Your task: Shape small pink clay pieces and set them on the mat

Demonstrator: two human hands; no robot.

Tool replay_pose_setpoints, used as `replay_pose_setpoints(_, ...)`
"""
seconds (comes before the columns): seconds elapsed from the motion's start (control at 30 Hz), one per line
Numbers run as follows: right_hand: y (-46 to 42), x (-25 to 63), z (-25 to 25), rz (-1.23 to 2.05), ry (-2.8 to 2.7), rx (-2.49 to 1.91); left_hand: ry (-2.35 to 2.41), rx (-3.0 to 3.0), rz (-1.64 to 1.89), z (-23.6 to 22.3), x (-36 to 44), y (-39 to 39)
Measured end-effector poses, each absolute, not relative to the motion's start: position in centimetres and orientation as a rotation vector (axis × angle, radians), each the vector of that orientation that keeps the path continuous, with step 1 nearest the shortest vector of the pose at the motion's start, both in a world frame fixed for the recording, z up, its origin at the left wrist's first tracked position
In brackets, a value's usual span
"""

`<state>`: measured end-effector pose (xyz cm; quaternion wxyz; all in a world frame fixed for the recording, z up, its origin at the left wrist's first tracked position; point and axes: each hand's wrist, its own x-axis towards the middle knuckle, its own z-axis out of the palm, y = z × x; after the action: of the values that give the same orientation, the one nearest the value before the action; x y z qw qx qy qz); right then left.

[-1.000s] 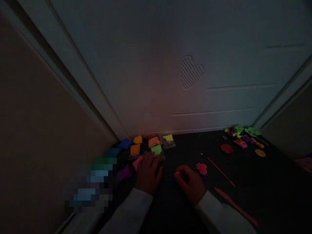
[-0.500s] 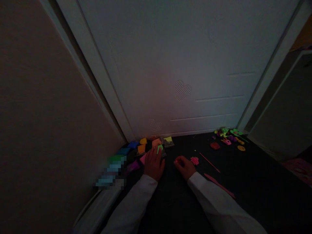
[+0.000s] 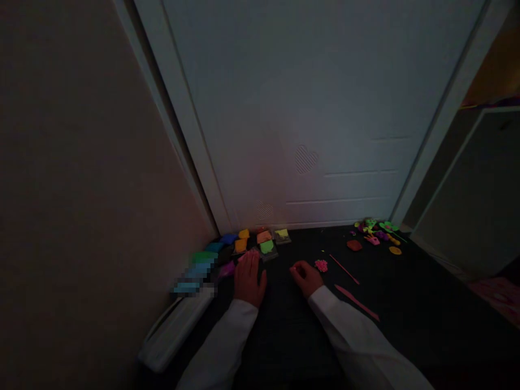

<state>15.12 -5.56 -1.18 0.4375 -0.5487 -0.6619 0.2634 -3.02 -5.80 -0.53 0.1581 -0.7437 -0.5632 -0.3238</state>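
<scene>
Over a pink clay packet lies my left hand, palm down with its fingers stretched out. The fingers cover much of that packet. My right hand is curled in a pinch, with a small bit of pink clay showing at the fingertips. Just right of it sits a cluster of small pink clay balls. Farther right lie a thin pink modelling stick and a flat pink modelling knife. Beyond my left fingers is a green clay packet.
Orange, blue and yellow clay packets line the back left. A white case lies along the left side. A red clay disc, a yellow disc and small clay figures stand back right, before a white panel.
My left hand has slid from the green packet's edge left onto the pink one, uncovering the green. My right hand keeps its pinch. The camera view has shifted, showing more at the right.
</scene>
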Motion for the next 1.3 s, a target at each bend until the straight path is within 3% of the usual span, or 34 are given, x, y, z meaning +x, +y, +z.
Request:
replay_pose_setpoints(0.33, -6.4, 15.0, -0.8, 0.65, -1.776, -1.318, -1.486, -2.344, -0.695, -0.5, -2.1, -7.8)
replay_pose_setpoints(1.3, -6.4, 14.9, -1.1, 0.63, -1.853, -1.311, -1.586, -2.301, -0.875, -1.8, -3.0, -6.7)
